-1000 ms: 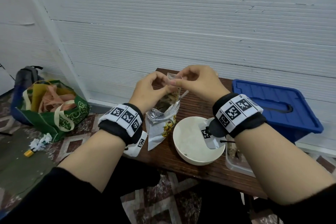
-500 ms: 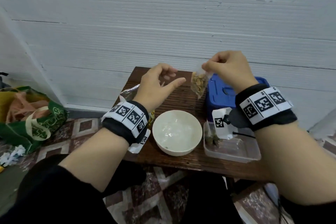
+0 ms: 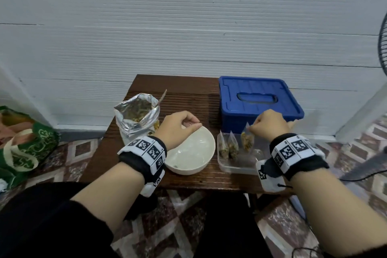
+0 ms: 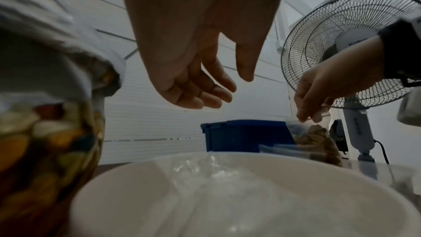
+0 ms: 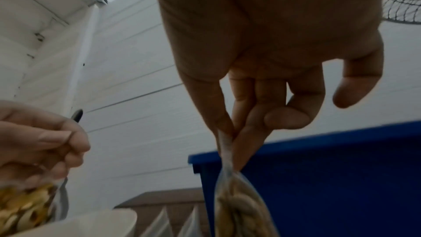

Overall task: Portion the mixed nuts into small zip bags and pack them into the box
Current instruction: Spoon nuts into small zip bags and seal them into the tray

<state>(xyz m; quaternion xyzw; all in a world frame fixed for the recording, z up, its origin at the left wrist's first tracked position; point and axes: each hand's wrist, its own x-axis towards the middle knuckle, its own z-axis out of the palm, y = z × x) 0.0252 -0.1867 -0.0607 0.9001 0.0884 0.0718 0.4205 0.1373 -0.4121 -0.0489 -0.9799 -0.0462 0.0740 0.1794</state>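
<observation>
My right hand [image 3: 269, 124] pinches the top of a small zip bag of nuts [image 3: 247, 141] between thumb and forefinger, seen close in the right wrist view as the zip bag [image 5: 237, 205]. The bag hangs inside the clear plastic box [image 3: 238, 168], beside two filled bags [image 3: 228, 147] standing upright. My left hand [image 3: 180, 125] hovers over the far rim of the white bowl [image 3: 192, 168], its fingers loosely curled and holding nothing, as the left hand [image 4: 198, 86] shows. The bowl holds empty clear zip bags [image 4: 216, 186]. The open foil nut bag [image 3: 137, 115] stands left of the bowl.
A blue lidded bin [image 3: 258, 102] sits behind the clear box at the table's right back. The brown slatted table [image 3: 188, 94] stands against a white wall. A green shopping bag [image 3: 23, 144] lies on the floor at left; a standing fan [image 4: 350, 49] is at right.
My right hand carried the filled bag right and down into the clear box. My left hand let go of it and dropped to the bowl's rim. The view swung right.
</observation>
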